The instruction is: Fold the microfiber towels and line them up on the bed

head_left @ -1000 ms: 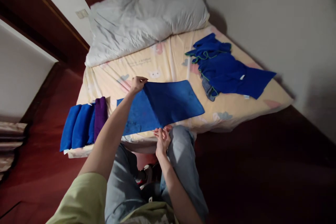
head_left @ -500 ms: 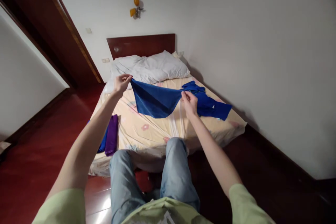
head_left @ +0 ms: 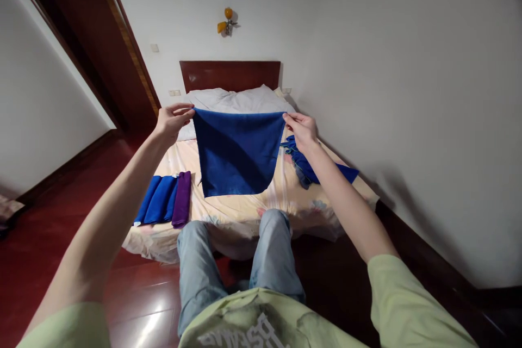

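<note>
Left hand (head_left: 174,122) and right hand (head_left: 302,129) each pinched on a top corner of a blue cloth (head_left: 240,152), held spread out above the bed (head_left: 234,211).
Fingertips clamped on fabric both sides; top edge near level with slight sag, rest hangs down in front of the bed's patterned sheet, diagonal shadow across it, lower right corner rounded. Folded blue cloths (head_left: 158,199) lie side by side on the bed's left front, purple cloth (head_left: 181,199) just beside them at the right end of the row. Loose blue pile (head_left: 300,160) on the bed's right, partly hidden behind right hand and forearm. White pillows (head_left: 240,99) behind the cloth, against dark headboard (head_left: 230,75). Jeans-clad knees (head_left: 274,223) at the bed's front edge.
</note>
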Available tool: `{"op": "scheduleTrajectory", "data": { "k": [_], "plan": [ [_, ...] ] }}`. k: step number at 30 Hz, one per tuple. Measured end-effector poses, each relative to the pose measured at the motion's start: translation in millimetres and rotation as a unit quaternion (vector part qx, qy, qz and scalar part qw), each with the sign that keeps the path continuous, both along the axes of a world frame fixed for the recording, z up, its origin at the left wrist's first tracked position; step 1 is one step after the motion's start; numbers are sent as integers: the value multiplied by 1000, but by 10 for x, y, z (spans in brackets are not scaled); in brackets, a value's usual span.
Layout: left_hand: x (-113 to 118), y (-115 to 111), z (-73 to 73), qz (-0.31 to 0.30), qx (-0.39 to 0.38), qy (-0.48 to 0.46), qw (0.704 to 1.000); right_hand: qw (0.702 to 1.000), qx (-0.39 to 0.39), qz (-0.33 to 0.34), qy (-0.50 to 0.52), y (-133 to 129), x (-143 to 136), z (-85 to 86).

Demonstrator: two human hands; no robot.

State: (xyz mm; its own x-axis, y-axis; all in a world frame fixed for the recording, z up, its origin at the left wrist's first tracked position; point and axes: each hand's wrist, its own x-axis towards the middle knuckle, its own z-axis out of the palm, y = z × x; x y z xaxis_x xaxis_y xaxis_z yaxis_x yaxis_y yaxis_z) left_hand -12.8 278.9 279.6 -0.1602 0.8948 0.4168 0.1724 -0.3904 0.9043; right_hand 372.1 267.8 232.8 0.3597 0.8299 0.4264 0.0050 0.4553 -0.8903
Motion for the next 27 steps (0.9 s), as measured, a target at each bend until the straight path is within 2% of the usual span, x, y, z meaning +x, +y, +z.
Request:
{"op": "scheduleTrajectory", "data": {
  "k": [6, 9, 12, 17, 22, 24, 27],
  "plan": [
    [-93, -29, -165, 3, -20, 13, 1000, 1000, -4, 1, 2, -104, -14, -46],
    [-107, -55, -266, 18, -35, 19, 999, 1000, -16, 13, 10, -180, -4, -130],
    [-79, -158, -360, 6, -63, 4, 998, 999, -41, 22, 16, -275, -9, -246],
    [-73, -577, -556, -31, -117, -43, 992, 990, -108, 81, 40, -604, -1, -507],
    [-247, -1100, -826, -62, -185, -59, 979, 967, -201, 149, 42, -1108, 84, -772],
    [-315, -1223, -930, -75, -212, -58, 973, 954, -240, 172, 52, -1251, 108, -838],
    [-363, -1273, -1084, -91, -250, -60, 962, 935, -284, 200, 72, -1341, 118, -896]
  ]
}}
